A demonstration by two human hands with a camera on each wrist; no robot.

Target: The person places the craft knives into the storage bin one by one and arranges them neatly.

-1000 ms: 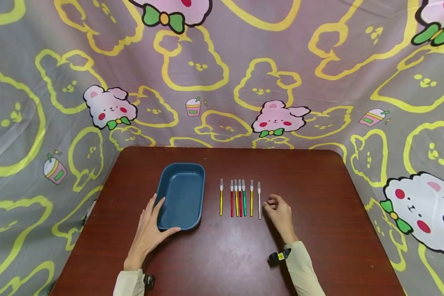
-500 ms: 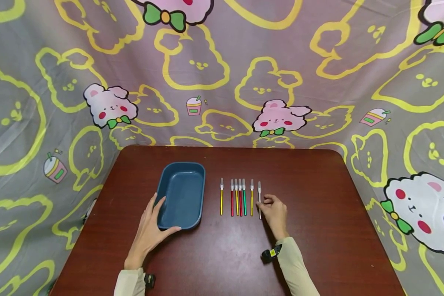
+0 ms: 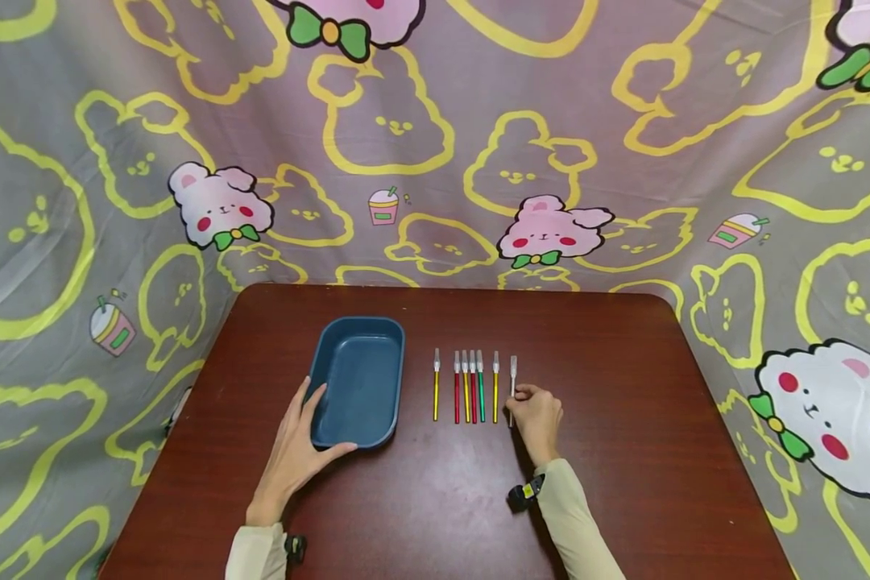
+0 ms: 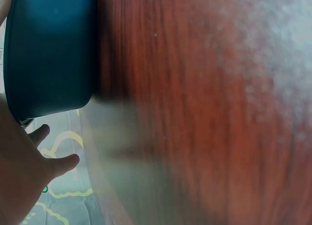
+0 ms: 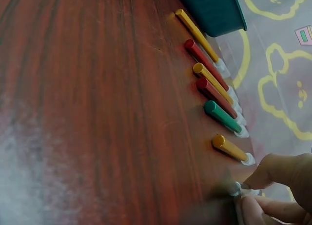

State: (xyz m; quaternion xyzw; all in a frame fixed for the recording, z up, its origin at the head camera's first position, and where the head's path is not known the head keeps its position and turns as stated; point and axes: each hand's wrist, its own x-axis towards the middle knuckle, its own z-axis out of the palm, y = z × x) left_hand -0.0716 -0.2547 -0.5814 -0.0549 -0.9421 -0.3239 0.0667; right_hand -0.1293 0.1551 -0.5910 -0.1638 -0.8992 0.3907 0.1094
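Note:
A silver craft knife (image 3: 513, 367) with a clear cap lies at the right end of a row of capped craft knives. My right hand (image 3: 540, 416) pinches its handle between thumb and fingers; the right wrist view shows the handle's end (image 5: 236, 188) at the fingertips. My left hand (image 3: 294, 451) rests at the near left corner of a blue plastic bin (image 3: 362, 379), thumb on the front rim, other fingers spread nearly straight along the left side. Left of the silver one lie a yellow (image 3: 496, 388), a green (image 3: 482, 391) and several red and yellow craft knives (image 3: 457, 391).
The brown wooden table (image 3: 435, 515) ends at a patterned cloth (image 3: 420, 105) that hangs behind it and along both sides. Small dark cameras are strapped to both wrists. The bin stands left of the row.
My right hand has moved left onto the silver craft knife and now pinches it; the knife has shifted slightly right of the row. My left hand stays at the bin.

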